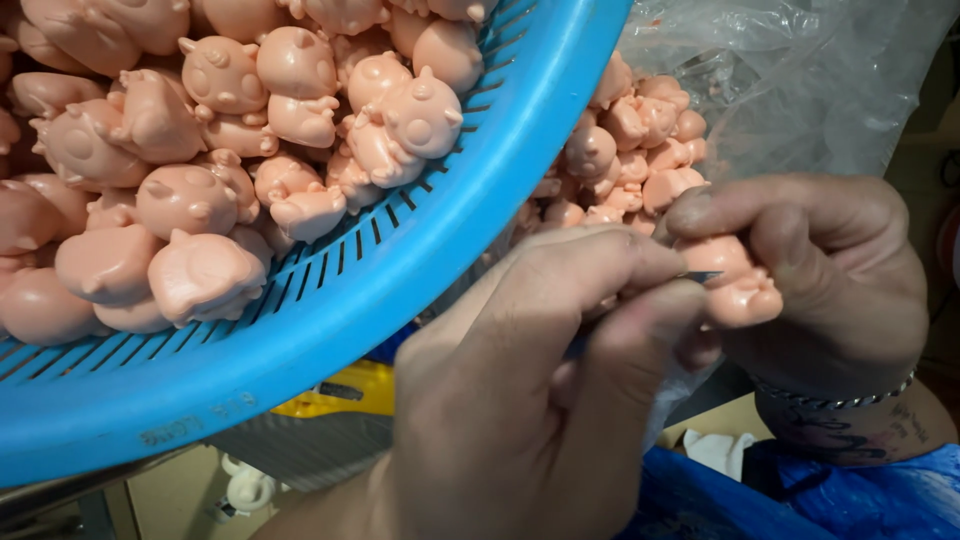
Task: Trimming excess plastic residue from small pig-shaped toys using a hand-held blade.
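Note:
My right hand (840,280), with a bracelet at the wrist, grips a small pink animal-shaped toy figure (742,292) between thumb and fingers. My left hand (520,400) is closed around a thin blade tool (700,277), and the tip touches the figure. Most of the tool is hidden inside the fist. A large blue slotted plastic basket (400,290), piled with several identical pink figures (190,200), fills the upper left, just beside my left hand.
A clear plastic bag (800,80) behind my hands holds several more pink figures (630,140). Blue plastic sheeting (800,500) lies at the lower right with a white scrap (720,450) on it. A yellow object (345,390) sits under the basket.

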